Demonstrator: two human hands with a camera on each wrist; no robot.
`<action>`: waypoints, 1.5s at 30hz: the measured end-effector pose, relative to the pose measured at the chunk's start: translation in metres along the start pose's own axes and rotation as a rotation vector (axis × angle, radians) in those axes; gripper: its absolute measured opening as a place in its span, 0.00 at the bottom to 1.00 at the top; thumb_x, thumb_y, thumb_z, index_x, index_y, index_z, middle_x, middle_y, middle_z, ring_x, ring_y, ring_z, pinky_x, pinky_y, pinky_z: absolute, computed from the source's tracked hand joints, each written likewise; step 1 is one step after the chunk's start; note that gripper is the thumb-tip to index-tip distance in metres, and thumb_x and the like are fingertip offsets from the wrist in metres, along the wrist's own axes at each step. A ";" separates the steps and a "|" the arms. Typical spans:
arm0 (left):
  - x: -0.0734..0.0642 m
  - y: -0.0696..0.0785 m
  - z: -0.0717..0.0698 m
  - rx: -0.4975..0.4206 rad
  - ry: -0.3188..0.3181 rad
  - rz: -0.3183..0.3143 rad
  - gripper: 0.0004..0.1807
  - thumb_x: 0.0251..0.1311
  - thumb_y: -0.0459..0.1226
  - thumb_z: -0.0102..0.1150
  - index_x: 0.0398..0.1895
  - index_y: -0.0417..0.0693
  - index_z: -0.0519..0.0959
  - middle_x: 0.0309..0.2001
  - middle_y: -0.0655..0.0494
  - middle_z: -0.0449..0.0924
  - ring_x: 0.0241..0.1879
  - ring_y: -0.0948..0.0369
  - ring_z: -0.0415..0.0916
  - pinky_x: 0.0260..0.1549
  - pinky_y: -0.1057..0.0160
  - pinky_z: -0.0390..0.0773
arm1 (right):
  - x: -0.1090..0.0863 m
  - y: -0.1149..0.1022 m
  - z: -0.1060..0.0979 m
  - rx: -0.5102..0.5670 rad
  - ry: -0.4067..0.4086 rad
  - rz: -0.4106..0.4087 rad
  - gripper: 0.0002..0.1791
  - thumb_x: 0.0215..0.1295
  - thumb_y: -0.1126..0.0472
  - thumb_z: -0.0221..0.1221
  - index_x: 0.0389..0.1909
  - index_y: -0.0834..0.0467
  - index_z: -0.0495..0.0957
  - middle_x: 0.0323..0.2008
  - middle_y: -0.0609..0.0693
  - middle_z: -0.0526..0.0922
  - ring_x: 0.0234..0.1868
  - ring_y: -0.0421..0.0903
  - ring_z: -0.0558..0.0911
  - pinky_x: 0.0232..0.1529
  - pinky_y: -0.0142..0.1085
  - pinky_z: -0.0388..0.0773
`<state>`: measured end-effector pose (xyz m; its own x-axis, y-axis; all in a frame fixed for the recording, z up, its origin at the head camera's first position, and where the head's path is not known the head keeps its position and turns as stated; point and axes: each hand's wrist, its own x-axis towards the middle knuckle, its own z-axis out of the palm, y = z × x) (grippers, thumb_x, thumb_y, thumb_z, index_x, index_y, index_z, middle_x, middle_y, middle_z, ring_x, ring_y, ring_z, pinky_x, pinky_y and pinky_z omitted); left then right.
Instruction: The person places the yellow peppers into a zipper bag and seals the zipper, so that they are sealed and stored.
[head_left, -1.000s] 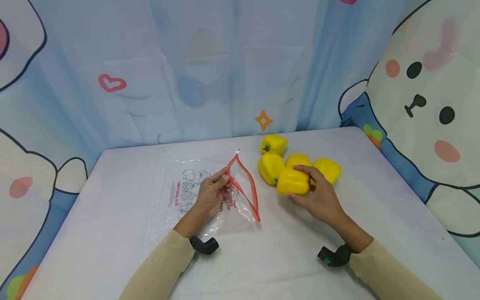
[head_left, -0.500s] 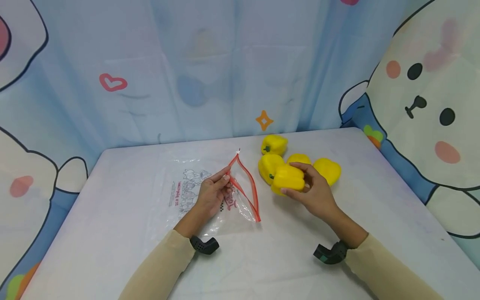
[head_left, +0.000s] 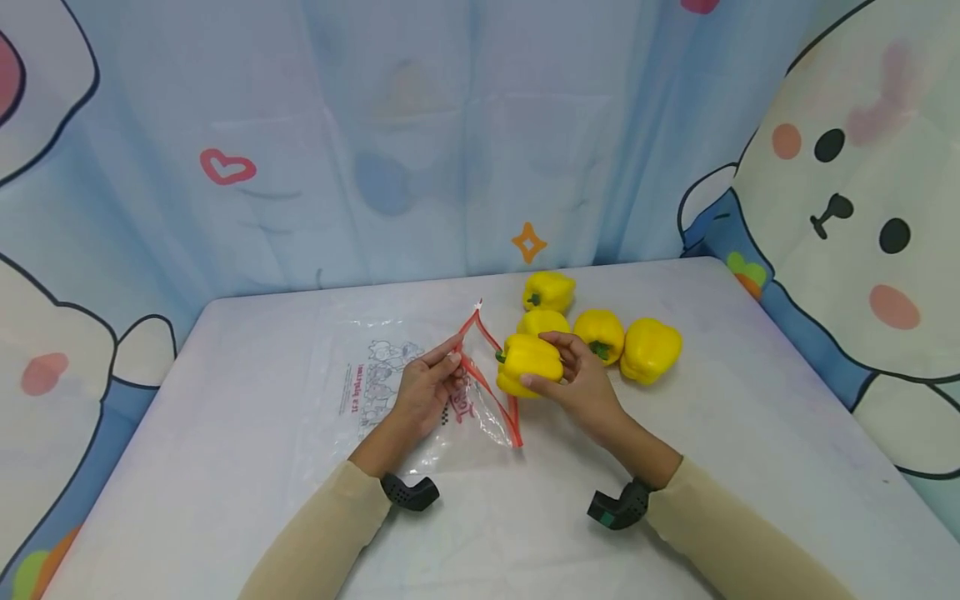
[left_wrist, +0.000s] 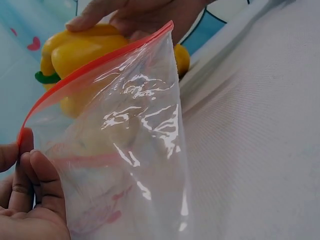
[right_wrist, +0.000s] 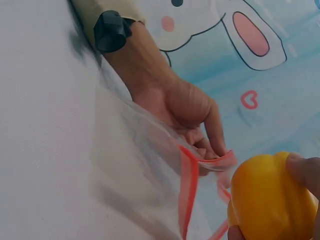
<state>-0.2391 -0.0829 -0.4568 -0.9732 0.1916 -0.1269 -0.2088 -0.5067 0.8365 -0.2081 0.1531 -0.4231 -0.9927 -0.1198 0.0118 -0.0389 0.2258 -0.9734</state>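
Observation:
My left hand (head_left: 427, 392) pinches the red-edged rim of a clear zip bag (left_wrist: 140, 150), and the bag's mouth gapes toward the right. A yellow bell pepper (head_left: 528, 365) with a green stem is held between the thumb and fingers of my right hand (head_left: 581, 379). In the head view this pepper overlaps the red edge of the opening. The right wrist view has the pepper (right_wrist: 270, 200) just beside the red rim (right_wrist: 189, 190). Whether it touches the bag I cannot tell.
Several more yellow bell peppers lie behind and right of my right hand, one at the back (head_left: 549, 292) and one at the right (head_left: 651, 350). A white cloth covers the table (head_left: 750, 400). Behind it hangs a printed blue curtain (head_left: 420, 150).
My right hand has carried the pepper leftward from the group to the bag's opening, uncovering the peppers behind it. My left hand has stayed in place on the bag.

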 end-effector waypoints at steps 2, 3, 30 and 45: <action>-0.001 0.000 0.001 0.003 0.003 -0.001 0.23 0.68 0.30 0.53 0.66 0.41 0.72 0.35 0.56 0.79 0.30 0.64 0.73 0.33 0.73 0.78 | 0.003 0.002 0.004 0.003 0.006 0.001 0.41 0.57 0.54 0.70 0.68 0.57 0.60 0.67 0.54 0.69 0.62 0.51 0.72 0.57 0.23 0.75; -0.001 0.000 0.001 0.004 0.003 -0.002 0.23 0.68 0.30 0.54 0.66 0.41 0.72 0.35 0.56 0.79 0.30 0.64 0.73 0.33 0.73 0.78 | 0.004 0.002 0.005 0.003 0.010 0.001 0.41 0.57 0.54 0.70 0.67 0.58 0.60 0.67 0.54 0.69 0.62 0.51 0.72 0.60 0.25 0.74; -0.001 0.000 -0.001 -0.012 -0.014 0.000 0.22 0.69 0.30 0.52 0.66 0.38 0.71 0.32 0.57 0.80 0.30 0.62 0.71 0.32 0.72 0.76 | 0.012 0.014 0.029 0.052 -0.110 -0.033 0.40 0.62 0.64 0.64 0.74 0.55 0.58 0.70 0.59 0.63 0.70 0.57 0.68 0.68 0.40 0.68; 0.001 0.000 -0.003 -0.006 -0.012 -0.022 0.22 0.70 0.30 0.50 0.66 0.38 0.71 0.33 0.57 0.78 0.31 0.62 0.71 0.34 0.72 0.76 | 0.020 0.022 0.029 0.181 -0.153 0.052 0.40 0.61 0.65 0.65 0.73 0.54 0.59 0.70 0.58 0.63 0.69 0.57 0.69 0.56 0.34 0.79</action>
<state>-0.2404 -0.0854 -0.4585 -0.9672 0.2130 -0.1383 -0.2305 -0.5070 0.8306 -0.2259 0.1277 -0.4506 -0.9636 -0.2603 -0.0607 0.0465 0.0601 -0.9971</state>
